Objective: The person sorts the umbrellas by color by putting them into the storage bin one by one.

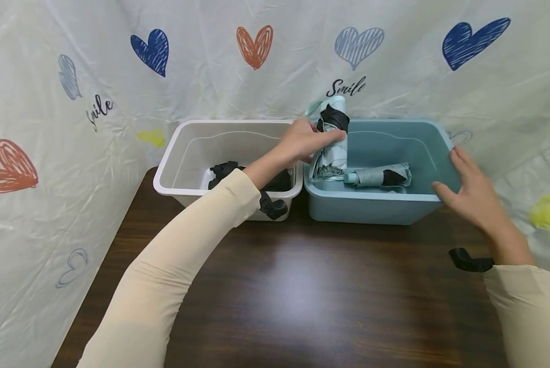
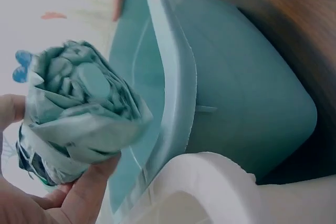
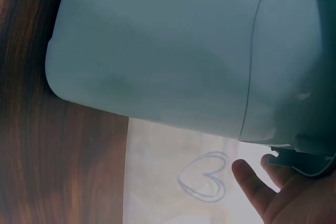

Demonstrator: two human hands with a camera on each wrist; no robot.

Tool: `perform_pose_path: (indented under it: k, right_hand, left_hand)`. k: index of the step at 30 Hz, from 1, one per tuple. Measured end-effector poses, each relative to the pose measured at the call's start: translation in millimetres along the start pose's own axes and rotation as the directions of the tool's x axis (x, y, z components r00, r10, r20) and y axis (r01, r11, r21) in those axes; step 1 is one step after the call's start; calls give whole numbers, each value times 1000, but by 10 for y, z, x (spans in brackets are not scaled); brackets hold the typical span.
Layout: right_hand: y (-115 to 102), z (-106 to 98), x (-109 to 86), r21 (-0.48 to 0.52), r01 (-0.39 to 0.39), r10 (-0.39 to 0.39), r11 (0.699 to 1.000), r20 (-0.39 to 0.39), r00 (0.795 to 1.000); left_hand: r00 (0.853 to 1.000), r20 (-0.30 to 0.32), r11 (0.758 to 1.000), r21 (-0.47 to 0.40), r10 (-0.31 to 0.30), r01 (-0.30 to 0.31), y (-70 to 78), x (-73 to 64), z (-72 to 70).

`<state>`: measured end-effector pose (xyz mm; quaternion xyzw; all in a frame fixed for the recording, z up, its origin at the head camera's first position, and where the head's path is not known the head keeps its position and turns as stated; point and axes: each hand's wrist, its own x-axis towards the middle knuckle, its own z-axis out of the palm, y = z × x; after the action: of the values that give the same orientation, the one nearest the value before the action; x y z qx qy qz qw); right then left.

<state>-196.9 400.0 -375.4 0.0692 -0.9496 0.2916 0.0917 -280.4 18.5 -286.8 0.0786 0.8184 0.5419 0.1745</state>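
Observation:
My left hand (image 1: 308, 140) grips a light blue folded umbrella (image 1: 333, 153) with a black band round it. It stands nearly upright above the left end of the blue bin (image 1: 362, 208). In the left wrist view its bunched end (image 2: 79, 80) faces the camera, and fingers and thumb hold its side. A second pale blue folded umbrella (image 1: 378, 176) with a black patch lies inside that bin. My right hand (image 1: 475, 191) rests on the bin's right rim, thumb spread toward the front corner. The right wrist view shows its fingers (image 3: 254, 187) extended near the rim.
Left of the blue bin stands a white bin (image 1: 201, 192), close against it, with black folded fabric items (image 1: 277, 181) partly hidden by my left arm. Both bins stand on a dark wooden table (image 1: 302, 286). Behind hangs a white sheet (image 1: 293, 92) printed with hearts.

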Motion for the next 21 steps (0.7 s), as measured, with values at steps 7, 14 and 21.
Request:
perform_pose_path:
  k: [7, 14, 21]
  right_hand:
    - [-43, -12, -2, -15, -1, 1, 1000, 4, 1000]
    - [-40, -33, -10, -39, -7, 8, 999, 9, 1000]
    - [-18, -10, -21, -34, 16, -16, 999, 5, 1000]
  left_hand:
    - [995, 83, 967, 254, -56, 33, 173, -116, -167]
    - [996, 73, 935, 349, 45, -68, 136, -298, -393]
    - [989, 83, 933, 330, 123, -144, -107, -521, -623]
